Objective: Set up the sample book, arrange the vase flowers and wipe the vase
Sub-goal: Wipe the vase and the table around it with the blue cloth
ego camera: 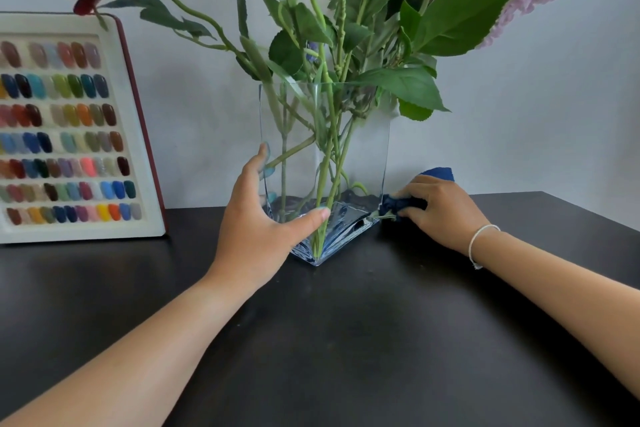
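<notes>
Left hand point(258, 218) wraps fingers & thumb round glass vase point(353, 156) near counter point(346, 340) back edge; right hand point(438, 210) grips blue cloth point(398, 206) at vase's base.

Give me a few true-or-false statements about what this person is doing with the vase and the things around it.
1. The left hand grips the glass vase low on its side. True.
2. The right hand is empty. False: it holds a blue cloth against the vase's lower right corner.
3. The sample book lies flat on the table. False: it stands open and upright, left of the vase.
4. Flower stems stand inside the vase. True.
5. The vase is tipped on its side. False: it stands upright on the table.
</notes>
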Tool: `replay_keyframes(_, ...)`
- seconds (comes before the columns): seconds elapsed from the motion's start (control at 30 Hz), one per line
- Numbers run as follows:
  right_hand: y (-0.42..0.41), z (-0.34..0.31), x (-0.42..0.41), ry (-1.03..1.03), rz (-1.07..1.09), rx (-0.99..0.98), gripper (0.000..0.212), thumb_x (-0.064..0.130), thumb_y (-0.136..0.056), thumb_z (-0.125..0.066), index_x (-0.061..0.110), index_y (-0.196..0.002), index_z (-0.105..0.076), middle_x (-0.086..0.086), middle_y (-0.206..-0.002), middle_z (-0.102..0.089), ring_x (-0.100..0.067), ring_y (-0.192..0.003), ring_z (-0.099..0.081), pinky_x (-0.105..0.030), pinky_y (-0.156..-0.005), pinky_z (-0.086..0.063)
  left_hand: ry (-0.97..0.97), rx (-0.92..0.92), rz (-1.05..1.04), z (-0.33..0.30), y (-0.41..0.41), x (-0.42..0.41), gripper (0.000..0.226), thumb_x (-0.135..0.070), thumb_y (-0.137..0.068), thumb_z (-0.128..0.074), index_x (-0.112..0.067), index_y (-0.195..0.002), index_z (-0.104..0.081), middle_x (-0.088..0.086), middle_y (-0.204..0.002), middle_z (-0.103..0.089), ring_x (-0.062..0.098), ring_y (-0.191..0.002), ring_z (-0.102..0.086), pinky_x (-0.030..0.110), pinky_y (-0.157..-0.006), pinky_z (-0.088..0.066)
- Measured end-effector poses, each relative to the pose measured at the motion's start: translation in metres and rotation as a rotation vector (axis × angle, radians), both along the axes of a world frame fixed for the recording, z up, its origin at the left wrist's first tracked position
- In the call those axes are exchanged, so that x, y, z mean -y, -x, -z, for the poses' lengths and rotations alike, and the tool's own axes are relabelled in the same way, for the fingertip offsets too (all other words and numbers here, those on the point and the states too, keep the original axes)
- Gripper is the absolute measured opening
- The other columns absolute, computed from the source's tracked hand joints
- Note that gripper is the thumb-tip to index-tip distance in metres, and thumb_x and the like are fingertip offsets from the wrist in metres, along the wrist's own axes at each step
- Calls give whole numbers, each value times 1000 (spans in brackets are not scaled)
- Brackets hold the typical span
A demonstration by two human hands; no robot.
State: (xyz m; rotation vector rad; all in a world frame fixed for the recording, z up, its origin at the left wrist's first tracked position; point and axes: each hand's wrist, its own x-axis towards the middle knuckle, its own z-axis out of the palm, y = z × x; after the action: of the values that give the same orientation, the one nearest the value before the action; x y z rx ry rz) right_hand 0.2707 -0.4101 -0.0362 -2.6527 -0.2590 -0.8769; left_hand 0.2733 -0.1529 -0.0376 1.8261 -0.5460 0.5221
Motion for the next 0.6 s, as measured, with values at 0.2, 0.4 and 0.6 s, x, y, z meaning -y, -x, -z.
replay_keyframes(0.2, 3, 2, 0, -108, -22, 9, 23, 1, -74, -66, 10, -94, -70, -1, -86, -60, -15, -81, -51, -12, -71, -32, -2, -1, 7, 0, -1, -1, 99, -48, -56, -78, -47, -136, -20, -23, -135, -33, 9, -127, -41, 37, -104, -39)
replay_keyframes(0.4, 18, -5, 0, -286, -29, 9, 28, 2, -75, -65, 18, -97, -69, 11, -85, -63, -7, -83, -56, 5, -73, -31, 14, -32, 58, -1, 0, -2, 97, -47, -58, -75, -46, -138, -19, -18, -145, -32, 10, -129, -39, 37, -107, -36)
replay_keyframes(0.6, 39, -28, 10, -612, -122, -17, 25, 3, -79, -62, 25, -89, -67, 7, -83, -68, 9, -66, -60, -4, -62, -45, -5, -77, 139, -4, -4, -7, 93, -40, -67, -73, -47, -139, -15, -23, -142, -26, 10, -133, -35, 37, -110, -32)
